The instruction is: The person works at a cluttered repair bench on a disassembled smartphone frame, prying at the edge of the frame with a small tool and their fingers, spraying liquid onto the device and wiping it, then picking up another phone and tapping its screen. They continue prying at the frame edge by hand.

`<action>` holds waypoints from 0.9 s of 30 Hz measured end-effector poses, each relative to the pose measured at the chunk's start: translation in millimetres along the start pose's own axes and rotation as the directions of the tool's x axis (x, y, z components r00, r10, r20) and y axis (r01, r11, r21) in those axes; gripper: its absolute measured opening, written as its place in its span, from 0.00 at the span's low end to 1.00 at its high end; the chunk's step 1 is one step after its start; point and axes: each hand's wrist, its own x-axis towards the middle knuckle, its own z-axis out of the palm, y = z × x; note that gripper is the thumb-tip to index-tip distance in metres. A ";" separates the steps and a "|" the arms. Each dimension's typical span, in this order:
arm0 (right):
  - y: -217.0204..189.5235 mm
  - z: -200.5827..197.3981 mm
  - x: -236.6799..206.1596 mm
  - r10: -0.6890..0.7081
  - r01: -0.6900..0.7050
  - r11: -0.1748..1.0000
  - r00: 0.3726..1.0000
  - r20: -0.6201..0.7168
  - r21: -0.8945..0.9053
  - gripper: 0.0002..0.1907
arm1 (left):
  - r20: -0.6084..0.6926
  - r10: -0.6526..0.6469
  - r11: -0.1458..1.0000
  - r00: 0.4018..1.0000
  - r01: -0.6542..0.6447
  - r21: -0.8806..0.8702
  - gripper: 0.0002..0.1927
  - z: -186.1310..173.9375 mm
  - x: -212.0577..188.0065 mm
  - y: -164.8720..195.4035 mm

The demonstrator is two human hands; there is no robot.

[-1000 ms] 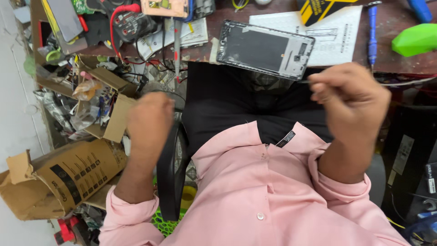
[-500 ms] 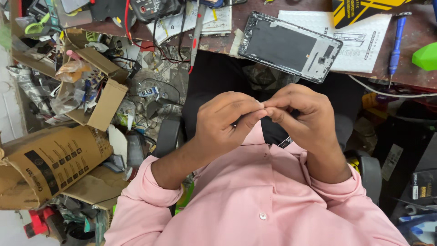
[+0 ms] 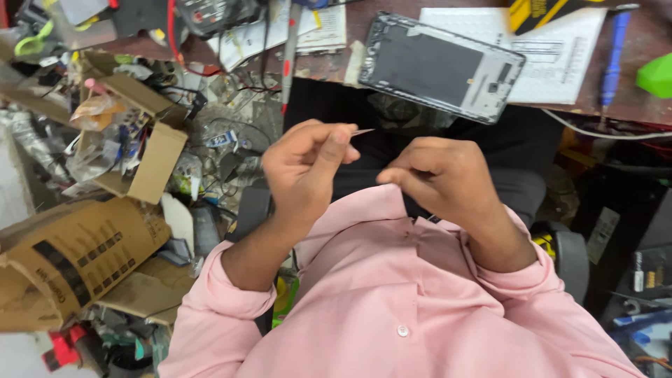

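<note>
- Fingers of left hand pressed together, pinching a thin pointed tool, maybe tweezers, tip sticking out to the right.
- Right hand curled shut, fingertips tucked near the thumb; cannot tell if anything tiny sits inside.
- Both hands up over the lap, just above the pink shirt, close together but not touching.
- Thin tool held in the air, well below the desk edge, its tip pointing toward the right hand.
- Opened phone lying flat on the desk, back side up, partly over the edge, resting beside a white paper sheet.
- Blue screwdriver on the desk to the right, green thing at the far edge.
- Cardboard boxes and lots of wires and junk on the floor to the left.
- Could go wrong: a tiny part slipping from a loose pinch, then lost in the floor mess.
- Could poke the other hand with the sharp tip, so close together.
- Could knock the phone off, since it hangs over the edge.
</note>
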 end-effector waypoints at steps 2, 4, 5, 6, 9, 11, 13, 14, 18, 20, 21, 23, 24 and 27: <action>1.1 1.7 3.6 -0.164 0.166 0.983 0.986 -0.024 0.081 0.12 | 0.010 -0.081 0.989 0.997 0.081 -0.122 0.12 -3.7 0.2 -5.9; 3.9 8.6 6.9 -0.168 0.173 0.980 0.984 -0.054 0.103 0.13 | 0.039 -0.089 0.971 0.995 0.096 -0.218 0.14 -5.8 2.3 -11.6; 6.0 12.6 8.1 -0.167 0.174 0.979 0.983 -0.071 0.110 0.14 | 0.071 -0.137 0.947 0.988 0.152 -0.282 0.14 -7.5 2.5 -13.4; 8.8 17.3 8.8 -0.076 0.095 0.954 0.994 -0.077 0.286 0.15 | 0.107 -0.182 0.915 0.977 0.208 -0.345 0.15 -8.3 2.5 -15.5; 18.2 28.7 9.2 0.059 0.009 0.786 0.994 -0.089 0.618 0.18 | 0.271 -0.354 0.731 0.895 0.445 -0.517 0.15 -10.0 4.7 -23.0; 25.8 34.1 13.0 -0.046 0.153 0.751 0.982 -0.181 0.642 0.16 | 0.395 -0.434 0.571 0.810 0.586 -0.575 0.14 -9.7 7.0 -30.5; 31.3 35.1 16.2 -0.155 0.253 0.804 0.963 -0.221 0.538 0.13 | 0.508 -0.477 0.416 0.717 0.693 -0.588 0.14 -7.1 8.1 -39.6; 32.2 35.4 16.7 -0.209 0.301 0.822 0.949 -0.236 0.484 0.11 | 0.536 -0.471 0.395 0.701 0.711 -0.582 0.13 -7.0 6.9 -43.4; 30.0 26.4 14.0 -0.272 0.344 0.888 0.928 -0.256 0.304 0.09 | 0.603 -0.435 0.440 0.669 0.742 -0.506 0.12 -7.3 11.3 -57.1; 28.9 15.5 7.7 -0.270 0.353 0.895 0.916 -0.298 0.273 0.07 | 0.556 -0.389 0.639 0.735 0.650 -0.412 0.12 -5.7 20.1 -59.7; 30.5 9.0 5.0 -0.213 0.355 0.872 0.895 -0.391 0.337 0.06 | 0.506 -0.339 0.773 0.793 0.542 -0.330 0.12 -4.1 25.2 -58.6; 35.6 -6.1 -4.2 -0.114 0.400 0.814 0.821 -0.560 0.421 0.07 | 0.385 -0.123 0.984 0.915 0.162 -0.072 0.11 -0.6 32.5 -49.1; 40.1 -12.5 -9.0 -0.063 0.417 0.797 0.776 -0.628 0.436 0.08 | 0.340 0.057 0.989 0.939 -0.099 0.109 0.10 -2.6 37.1 -41.2; 59.0 -29.6 -24.4 0.132 0.419 0.765 0.641 -0.756 0.489 0.09 | 0.417 0.415 0.696 0.808 -0.578 0.426 0.08 3.4 53.3 -18.1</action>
